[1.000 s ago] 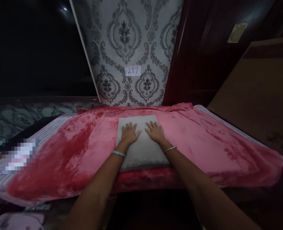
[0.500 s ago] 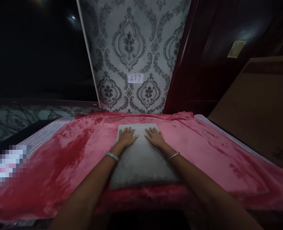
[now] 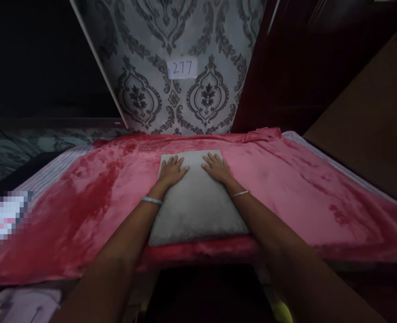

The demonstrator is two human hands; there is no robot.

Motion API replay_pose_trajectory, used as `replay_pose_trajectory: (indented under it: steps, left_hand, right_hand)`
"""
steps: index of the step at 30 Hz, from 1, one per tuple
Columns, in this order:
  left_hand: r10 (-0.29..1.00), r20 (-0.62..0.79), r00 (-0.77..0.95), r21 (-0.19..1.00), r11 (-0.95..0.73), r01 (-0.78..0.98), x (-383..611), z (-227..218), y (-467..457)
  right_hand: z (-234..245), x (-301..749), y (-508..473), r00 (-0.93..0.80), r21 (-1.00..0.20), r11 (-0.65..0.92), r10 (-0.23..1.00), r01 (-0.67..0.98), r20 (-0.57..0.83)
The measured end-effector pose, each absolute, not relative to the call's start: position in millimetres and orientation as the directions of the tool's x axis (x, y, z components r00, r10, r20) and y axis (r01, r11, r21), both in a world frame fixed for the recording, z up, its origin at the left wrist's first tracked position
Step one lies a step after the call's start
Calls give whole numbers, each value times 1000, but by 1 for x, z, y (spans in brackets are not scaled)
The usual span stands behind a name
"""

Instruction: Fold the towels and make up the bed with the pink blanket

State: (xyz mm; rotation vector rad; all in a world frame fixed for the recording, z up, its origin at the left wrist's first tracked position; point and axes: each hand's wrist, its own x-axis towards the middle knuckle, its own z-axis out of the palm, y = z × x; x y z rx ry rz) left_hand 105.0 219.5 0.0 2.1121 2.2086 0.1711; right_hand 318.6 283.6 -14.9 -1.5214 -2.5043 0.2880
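A grey, fuzzy-looking rectangular piece of cloth (image 3: 198, 206) lies flat in front of me on a pink and red plush blanket (image 3: 285, 197). My left hand (image 3: 173, 170) rests palm down on its far left corner, fingers spread. On the far right corner lies my right hand (image 3: 216, 168), also flat with the fingers apart. Neither hand grips anything. Each wrist wears a bracelet. Whether the grey cloth is folded or a single layer, I cannot tell.
Behind the blanket is a patterned wall with a paper label (image 3: 182, 68) reading 277. A dark screen (image 3: 43, 63) stands at left, a brown cardboard box (image 3: 369, 103) at right. Striped fabric (image 3: 55, 168) shows beyond the blanket's side. A blurred-out object (image 3: 5, 220) sits at far left.
The camera view has tilted downward, so everything sits higher in the picture. Both hands stay flat on the grey cloth's far corners, with no clear movement over it.
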Motion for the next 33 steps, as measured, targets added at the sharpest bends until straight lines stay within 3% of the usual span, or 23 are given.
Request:
replay_pose_trajectory:
  steps: [6, 13, 21, 28, 33]
  left_hand:
    - [997, -70, 20, 147, -10, 989, 107, 22, 184]
    - [931, 59, 359, 157, -364, 918, 134, 2, 55]
    - [932, 95, 348, 115, -358, 927, 140, -23, 38]
    - [902, 304, 308, 172, -370, 913, 129, -27, 26]
    - [790, 432, 435, 86, -517, 852, 133, -33, 1]
  right_hand:
    - [1, 339, 255, -468, -299, 433, 882, 851, -56]
    - [-24, 390, 127, -720, -177, 731, 682, 659, 129]
    - [-37, 394, 107, -678, -127, 703, 710, 700, 191]
    - [-41, 402, 99, -649, -151, 694, 715, 704, 261]
    - [-50, 425, 83, -702, -153, 771, 630, 619, 332]
